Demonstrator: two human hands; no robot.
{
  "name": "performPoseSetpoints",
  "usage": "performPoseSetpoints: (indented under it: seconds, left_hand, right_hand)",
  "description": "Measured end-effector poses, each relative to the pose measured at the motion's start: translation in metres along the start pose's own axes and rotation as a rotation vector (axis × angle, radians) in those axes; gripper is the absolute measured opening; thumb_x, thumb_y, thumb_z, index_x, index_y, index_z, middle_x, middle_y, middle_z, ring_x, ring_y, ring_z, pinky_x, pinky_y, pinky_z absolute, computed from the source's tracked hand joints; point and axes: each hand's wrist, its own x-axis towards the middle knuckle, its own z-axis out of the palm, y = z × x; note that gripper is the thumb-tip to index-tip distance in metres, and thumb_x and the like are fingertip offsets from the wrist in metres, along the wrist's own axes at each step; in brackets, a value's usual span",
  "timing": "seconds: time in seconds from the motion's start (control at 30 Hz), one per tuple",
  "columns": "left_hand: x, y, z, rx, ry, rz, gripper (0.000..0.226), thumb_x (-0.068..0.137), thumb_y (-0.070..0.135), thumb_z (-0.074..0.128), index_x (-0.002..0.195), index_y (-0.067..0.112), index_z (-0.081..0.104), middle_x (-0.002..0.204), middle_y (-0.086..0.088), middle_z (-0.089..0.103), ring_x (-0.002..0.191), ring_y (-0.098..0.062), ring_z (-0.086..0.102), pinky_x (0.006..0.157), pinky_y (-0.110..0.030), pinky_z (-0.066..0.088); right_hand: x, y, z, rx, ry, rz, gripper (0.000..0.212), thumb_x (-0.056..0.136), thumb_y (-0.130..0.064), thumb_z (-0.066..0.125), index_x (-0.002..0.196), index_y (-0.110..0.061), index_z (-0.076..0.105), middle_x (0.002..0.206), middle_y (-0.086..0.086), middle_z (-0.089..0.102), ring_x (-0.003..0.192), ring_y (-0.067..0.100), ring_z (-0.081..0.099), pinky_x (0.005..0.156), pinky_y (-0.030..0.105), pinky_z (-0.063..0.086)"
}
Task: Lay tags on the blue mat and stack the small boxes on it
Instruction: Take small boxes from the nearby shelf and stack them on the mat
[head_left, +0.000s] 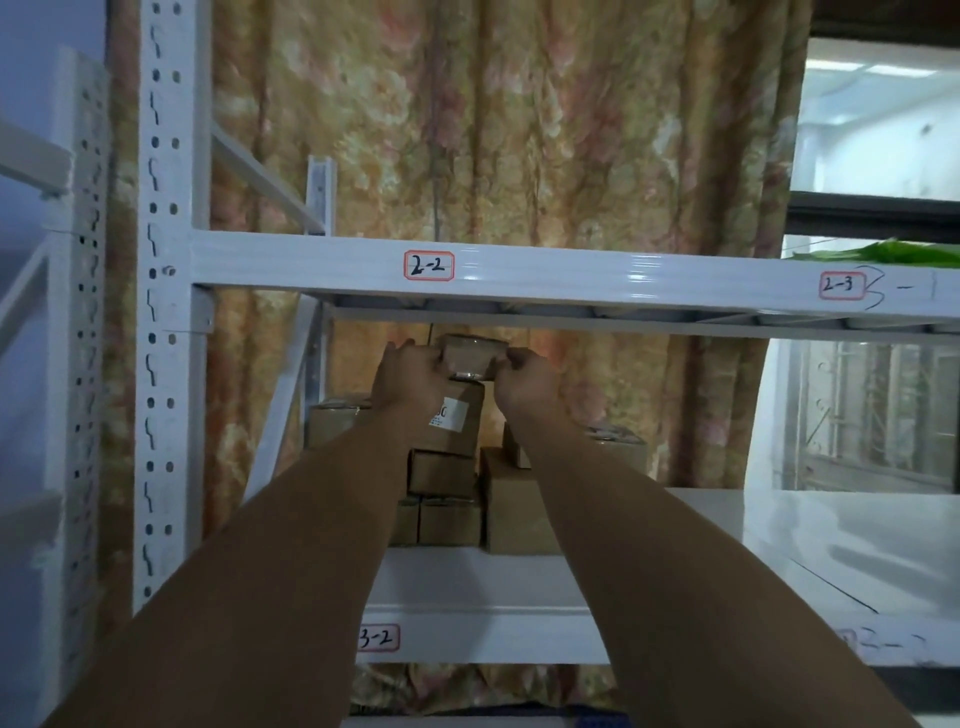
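Both my arms reach into a white metal rack. My left hand (410, 384) and my right hand (527, 387) grip the two ends of a small brown cardboard box (472, 354), held at the top of a pile of small brown boxes (447, 473). The pile stands on the white shelf (519, 577) labelled 3-2. Right under the held box sits a box with a white label (449, 415). No blue mat or tags can be made out; only a sliver of blue (602, 722) shows at the bottom edge.
The shelf beam above (571, 273), labelled 2-2 and 2-3, runs just over my hands. A white upright post (163, 312) stands at the left. A patterned curtain (493, 130) hangs behind the rack. Bare shelf surface (831, 545) lies to the right of the pile.
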Motion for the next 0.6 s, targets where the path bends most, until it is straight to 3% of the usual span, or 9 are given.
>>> performPoseSetpoints:
  seconds: [0.07, 0.1, 0.2, 0.27, 0.33, 0.4, 0.5, 0.6]
  left_hand:
    - [-0.006, 0.007, -0.004, -0.038, -0.008, 0.006, 0.027, 0.097, 0.028, 0.062, 0.120, 0.018, 0.073, 0.153, -0.017, 0.043, 0.146, -0.037, 0.029, 0.111, -0.040, 0.035]
    - [-0.010, 0.011, -0.006, -0.048, 0.002, 0.021, 0.027, 0.097, 0.027, 0.063, 0.121, 0.017, 0.073, 0.153, -0.018, 0.043, 0.145, -0.036, 0.032, 0.108, -0.038, 0.037]
    - [-0.019, 0.027, -0.010, -0.136, 0.044, 0.046, 0.019, 0.094, 0.019, 0.066, 0.107, 0.012, 0.077, 0.114, -0.014, 0.072, 0.109, -0.032, 0.064, 0.078, -0.029, 0.045]
    - [-0.028, 0.038, -0.013, -0.205, 0.038, 0.023, 0.014, 0.092, 0.015, 0.067, 0.100, 0.012, 0.079, 0.096, -0.009, 0.074, 0.091, -0.026, 0.067, 0.073, -0.029, 0.049]
    - [-0.040, 0.051, -0.015, -0.230, 0.022, 0.016, 0.011, 0.090, 0.016, 0.069, 0.097, 0.017, 0.079, 0.093, -0.005, 0.074, 0.090, -0.025, 0.067, 0.078, -0.035, 0.055]
    - [-0.056, 0.066, -0.015, -0.242, -0.005, 0.035, 0.013, 0.091, 0.014, 0.070, 0.101, 0.017, 0.078, 0.097, 0.000, 0.073, 0.095, -0.022, 0.066, 0.079, -0.031, 0.050]
    - [-0.080, 0.088, -0.008, -0.361, -0.063, 0.011, 0.016, 0.088, 0.012, 0.073, 0.103, 0.009, 0.077, 0.098, -0.005, 0.075, 0.097, -0.024, 0.067, 0.080, -0.030, 0.050]
    - [-0.102, 0.113, 0.004, -0.548, -0.144, -0.135, 0.016, 0.085, 0.034, 0.076, 0.077, 0.019, 0.075, 0.083, -0.005, 0.074, 0.083, -0.024, 0.069, 0.083, -0.038, 0.056]
  right_hand:
    - [-0.004, 0.003, -0.009, -0.001, 0.074, -0.004, 0.029, 0.103, -0.021, 0.052, 0.127, -0.016, 0.067, 0.121, 0.004, 0.068, 0.108, 0.024, 0.062, 0.089, 0.030, 0.048]
    - [-0.007, 0.003, -0.014, 0.040, 0.104, -0.001, 0.027, 0.102, -0.019, 0.054, 0.125, -0.015, 0.069, 0.120, 0.004, 0.070, 0.106, 0.023, 0.062, 0.089, 0.028, 0.048]
    - [-0.019, 0.000, -0.026, 0.110, 0.138, -0.003, 0.020, 0.098, -0.019, 0.061, 0.112, -0.018, 0.075, 0.106, 0.002, 0.073, 0.096, 0.018, 0.063, 0.077, 0.010, 0.045]
    - [-0.023, 0.001, -0.033, 0.187, 0.137, 0.037, 0.010, 0.091, -0.027, 0.067, 0.093, -0.026, 0.077, 0.096, 0.000, 0.075, 0.094, 0.022, 0.070, 0.082, 0.027, 0.057]
    - [-0.021, 0.010, -0.043, 0.273, 0.154, 0.103, 0.021, 0.080, -0.047, 0.069, 0.074, -0.027, 0.074, 0.085, 0.000, 0.075, 0.088, 0.023, 0.072, 0.083, 0.044, 0.061]
    - [-0.034, 0.007, -0.062, 0.329, 0.214, 0.152, 0.035, 0.074, -0.059, 0.069, 0.069, -0.024, 0.073, 0.081, 0.002, 0.074, 0.085, 0.023, 0.072, 0.081, 0.046, 0.061]
    - [-0.059, -0.003, -0.091, 0.314, 0.300, 0.176, 0.029, 0.087, -0.046, 0.071, 0.070, -0.023, 0.068, 0.078, 0.002, 0.073, 0.081, 0.024, 0.072, 0.078, 0.046, 0.062]
    - [-0.077, 0.000, -0.128, 0.251, 0.401, 0.214, 0.023, 0.088, -0.040, 0.074, 0.072, -0.024, 0.066, 0.079, 0.000, 0.070, 0.083, 0.024, 0.070, 0.080, 0.044, 0.061]
